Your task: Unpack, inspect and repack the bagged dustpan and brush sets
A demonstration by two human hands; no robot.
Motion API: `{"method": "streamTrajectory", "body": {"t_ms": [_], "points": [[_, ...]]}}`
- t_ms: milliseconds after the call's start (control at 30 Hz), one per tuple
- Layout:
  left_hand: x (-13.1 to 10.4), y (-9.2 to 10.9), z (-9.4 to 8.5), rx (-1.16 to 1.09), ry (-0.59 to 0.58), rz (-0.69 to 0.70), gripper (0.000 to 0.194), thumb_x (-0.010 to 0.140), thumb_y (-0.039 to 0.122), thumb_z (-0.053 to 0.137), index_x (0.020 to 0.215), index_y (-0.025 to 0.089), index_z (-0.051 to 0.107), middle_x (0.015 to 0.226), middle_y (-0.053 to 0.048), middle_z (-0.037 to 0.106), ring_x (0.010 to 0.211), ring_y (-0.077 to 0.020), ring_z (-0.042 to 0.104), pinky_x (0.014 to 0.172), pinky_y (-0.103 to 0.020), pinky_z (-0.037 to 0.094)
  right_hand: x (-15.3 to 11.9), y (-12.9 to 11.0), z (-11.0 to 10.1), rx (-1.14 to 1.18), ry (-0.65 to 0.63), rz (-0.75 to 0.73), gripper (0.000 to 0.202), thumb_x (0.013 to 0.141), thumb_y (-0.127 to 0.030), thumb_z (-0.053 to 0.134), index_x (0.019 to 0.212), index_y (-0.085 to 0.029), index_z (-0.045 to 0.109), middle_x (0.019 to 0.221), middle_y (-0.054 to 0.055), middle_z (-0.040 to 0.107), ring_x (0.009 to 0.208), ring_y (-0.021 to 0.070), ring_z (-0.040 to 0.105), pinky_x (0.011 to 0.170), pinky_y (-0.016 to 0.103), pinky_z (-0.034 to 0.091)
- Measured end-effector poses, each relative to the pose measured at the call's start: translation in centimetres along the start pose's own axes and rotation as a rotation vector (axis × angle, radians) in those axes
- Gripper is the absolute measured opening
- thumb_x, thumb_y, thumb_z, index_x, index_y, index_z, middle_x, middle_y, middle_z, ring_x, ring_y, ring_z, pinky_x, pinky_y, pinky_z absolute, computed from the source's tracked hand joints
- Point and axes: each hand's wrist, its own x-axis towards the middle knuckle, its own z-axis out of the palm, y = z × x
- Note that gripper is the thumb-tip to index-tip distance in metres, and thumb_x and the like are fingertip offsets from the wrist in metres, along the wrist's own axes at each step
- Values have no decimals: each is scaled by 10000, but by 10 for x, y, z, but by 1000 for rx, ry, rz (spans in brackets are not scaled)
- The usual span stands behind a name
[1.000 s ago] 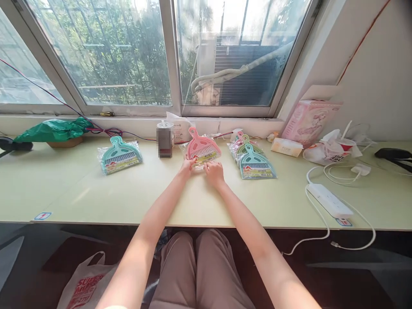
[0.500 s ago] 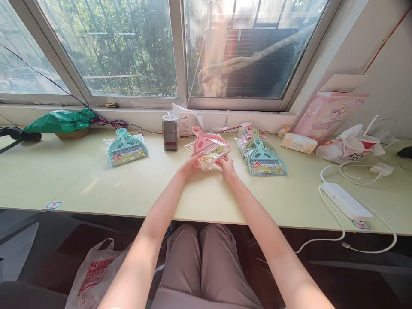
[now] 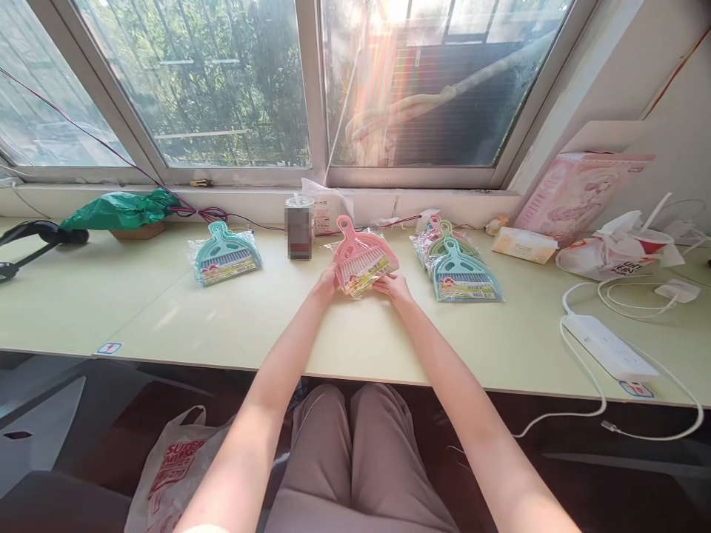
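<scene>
A pink dustpan and brush set in clear plastic wrap is held between my two hands over the table, its handle pointing away from me. My left hand grips its left edge, with the fingers partly hidden behind it. At the lower right edge, my right hand holds it with the fingers underneath. On the left lies a wrapped teal dustpan set. To the right, a wrapped light-blue dustpan set overlaps a green one and a pink one.
A drink cup stands behind my left hand. Along the right are a tissue pack, a pink box and a white power strip with cables. A green plastic bag and headphones lie at left.
The pink dustpan set has tilted up so its front faces me more fully. Both hands keep hold of it. The whole view has shifted slightly.
</scene>
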Motion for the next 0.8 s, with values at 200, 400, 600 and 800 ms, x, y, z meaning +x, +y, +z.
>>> {"method": "streamTrajectory", "body": {"t_ms": [200, 400, 600, 800], "points": [[10, -4, -2, -23, 177, 0, 461, 998, 500, 502, 1201, 128, 684, 1158, -170, 732, 1154, -313, 670, 1033, -460, 511, -4, -4, 2, 65, -18, 11, 130, 755, 10, 776, 755, -95, 698, 715, 64, 744, 655, 143, 715, 736, 258, 658], [7, -3, -6, -65, 160, 20, 357, 995, 400, 516, 1205, 159, 676, 1139, -138, 747, 1148, -306, 672, 1018, -471, 526, -3, 0, 3, 27, 92, -15, 166, 749, -19, 768, 763, -144, 660, 730, 32, 733, 654, 132, 711, 727, 254, 642], [-1, -3, -3, -8, 40, 55, 337, 978, 359, 545, 1186, 145, 701, 1217, -134, 726, 1212, -298, 646, 1085, -446, 475, -5, -1, 2, -88, 162, -115, 104, 799, -175, 770, 789, -182, 667, 774, 16, 740, 656, 131, 700, 659, 236, 605], [3, -3, -5, -55, 156, 87, 360, 984, 344, 546, 1265, 149, 660, 1173, -134, 740, 1146, -284, 678, 1039, -428, 511, -11, -11, 7, 11, 93, -91, 113, 798, -56, 729, 754, -150, 685, 740, 32, 745, 677, 154, 718, 737, 289, 633]]}}
